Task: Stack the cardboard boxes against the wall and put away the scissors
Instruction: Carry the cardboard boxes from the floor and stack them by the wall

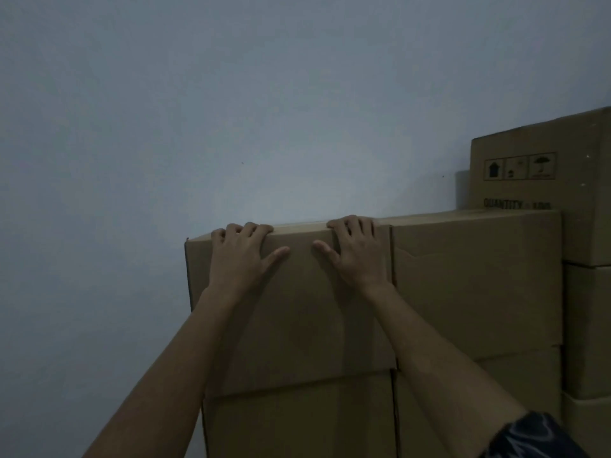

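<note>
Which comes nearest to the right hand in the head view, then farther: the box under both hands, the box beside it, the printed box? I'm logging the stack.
From the right hand:
1. Held box, touched, under both hands.
2. Neighbouring box, just to its right.
3. Printed box, higher up at far right.

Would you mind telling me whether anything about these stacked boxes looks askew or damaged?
Slightly. The top box under the left hand and right hand overhangs the box below on its left side. The neighbouring box shows a jagged crease or tear across its front, near the top. Nothing else stands out.
</note>
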`<action>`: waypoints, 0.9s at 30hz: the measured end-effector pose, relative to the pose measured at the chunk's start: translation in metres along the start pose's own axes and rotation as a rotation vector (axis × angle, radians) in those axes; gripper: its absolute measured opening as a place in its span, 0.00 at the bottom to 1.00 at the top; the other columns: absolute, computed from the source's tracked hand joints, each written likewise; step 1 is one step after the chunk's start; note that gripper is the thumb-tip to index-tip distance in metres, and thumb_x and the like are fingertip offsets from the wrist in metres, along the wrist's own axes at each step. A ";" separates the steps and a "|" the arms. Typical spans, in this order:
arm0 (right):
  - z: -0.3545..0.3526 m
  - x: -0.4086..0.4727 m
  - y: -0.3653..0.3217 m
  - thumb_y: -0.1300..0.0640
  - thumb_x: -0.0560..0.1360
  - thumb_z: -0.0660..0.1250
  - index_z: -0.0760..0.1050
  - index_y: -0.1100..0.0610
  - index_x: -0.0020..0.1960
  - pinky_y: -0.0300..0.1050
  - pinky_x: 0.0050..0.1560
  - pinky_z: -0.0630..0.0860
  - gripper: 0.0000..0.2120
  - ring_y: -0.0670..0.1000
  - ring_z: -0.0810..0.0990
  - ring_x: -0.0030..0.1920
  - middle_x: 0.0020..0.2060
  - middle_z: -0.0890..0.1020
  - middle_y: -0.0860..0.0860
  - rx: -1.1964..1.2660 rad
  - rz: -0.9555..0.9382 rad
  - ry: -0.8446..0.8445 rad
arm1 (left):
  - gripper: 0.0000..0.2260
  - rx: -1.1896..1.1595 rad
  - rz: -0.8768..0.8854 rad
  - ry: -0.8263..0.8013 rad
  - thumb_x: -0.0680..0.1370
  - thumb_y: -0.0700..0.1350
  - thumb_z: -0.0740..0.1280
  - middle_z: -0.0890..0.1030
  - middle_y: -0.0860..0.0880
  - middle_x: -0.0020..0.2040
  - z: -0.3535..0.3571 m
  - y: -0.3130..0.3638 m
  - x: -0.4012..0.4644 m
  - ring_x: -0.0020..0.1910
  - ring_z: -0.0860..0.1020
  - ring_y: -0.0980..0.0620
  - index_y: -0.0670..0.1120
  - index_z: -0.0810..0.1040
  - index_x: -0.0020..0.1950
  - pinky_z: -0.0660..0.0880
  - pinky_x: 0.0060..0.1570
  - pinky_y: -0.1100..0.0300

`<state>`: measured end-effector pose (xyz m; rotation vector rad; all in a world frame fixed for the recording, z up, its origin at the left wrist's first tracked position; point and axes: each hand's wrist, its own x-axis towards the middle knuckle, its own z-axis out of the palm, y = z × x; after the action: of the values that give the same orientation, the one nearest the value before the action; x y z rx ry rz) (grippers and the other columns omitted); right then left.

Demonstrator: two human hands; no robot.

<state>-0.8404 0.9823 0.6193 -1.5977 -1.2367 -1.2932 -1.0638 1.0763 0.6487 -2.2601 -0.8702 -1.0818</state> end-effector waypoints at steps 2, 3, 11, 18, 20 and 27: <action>0.009 0.001 0.002 0.33 0.79 0.52 0.76 0.53 0.58 0.54 0.60 0.66 0.27 0.57 0.73 0.53 0.51 0.77 0.54 -0.011 -0.012 -0.004 | 0.32 -0.003 -0.008 0.016 0.75 0.72 0.45 0.77 0.51 0.62 0.009 -0.003 0.004 0.60 0.72 0.46 0.55 0.72 0.66 0.62 0.60 0.46; 0.012 0.001 0.002 0.33 0.79 0.52 0.76 0.53 0.58 0.55 0.60 0.65 0.27 0.57 0.73 0.52 0.51 0.77 0.54 -0.011 -0.016 0.008 | 0.32 -0.004 -0.009 0.036 0.75 0.72 0.46 0.77 0.51 0.61 0.012 -0.005 0.004 0.60 0.72 0.46 0.55 0.72 0.66 0.62 0.60 0.46; 0.006 0.003 0.002 0.34 0.80 0.53 0.75 0.51 0.63 0.56 0.65 0.63 0.25 0.57 0.72 0.57 0.56 0.77 0.53 0.055 -0.015 -0.077 | 0.31 -0.038 -0.040 0.010 0.74 0.72 0.49 0.75 0.50 0.63 0.009 -0.003 0.006 0.63 0.71 0.45 0.55 0.71 0.67 0.59 0.66 0.43; -0.032 -0.002 0.017 0.34 0.80 0.49 0.64 0.48 0.76 0.57 0.78 0.49 0.30 0.56 0.58 0.77 0.74 0.67 0.53 0.145 0.047 -0.216 | 0.24 -0.184 -0.017 0.106 0.76 0.62 0.57 0.75 0.49 0.64 -0.009 0.044 0.000 0.66 0.71 0.45 0.53 0.73 0.68 0.53 0.73 0.41; -0.050 -0.011 0.032 0.36 0.81 0.50 0.63 0.49 0.76 0.58 0.77 0.50 0.29 0.56 0.56 0.78 0.75 0.66 0.53 0.114 0.076 -0.224 | 0.23 -0.202 0.004 0.141 0.75 0.60 0.57 0.76 0.49 0.62 -0.015 0.067 -0.005 0.64 0.72 0.45 0.53 0.73 0.67 0.56 0.72 0.41; -0.110 -0.058 0.108 0.38 0.81 0.51 0.61 0.49 0.78 0.57 0.76 0.52 0.28 0.57 0.55 0.78 0.76 0.63 0.55 0.018 0.200 -0.412 | 0.21 -0.287 0.075 0.071 0.75 0.57 0.57 0.76 0.50 0.60 -0.018 0.159 -0.031 0.65 0.71 0.46 0.54 0.73 0.66 0.57 0.72 0.45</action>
<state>-0.7692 0.8370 0.5914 -1.9834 -1.2808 -0.8510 -0.9733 0.9461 0.6100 -2.4451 -0.6294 -1.3144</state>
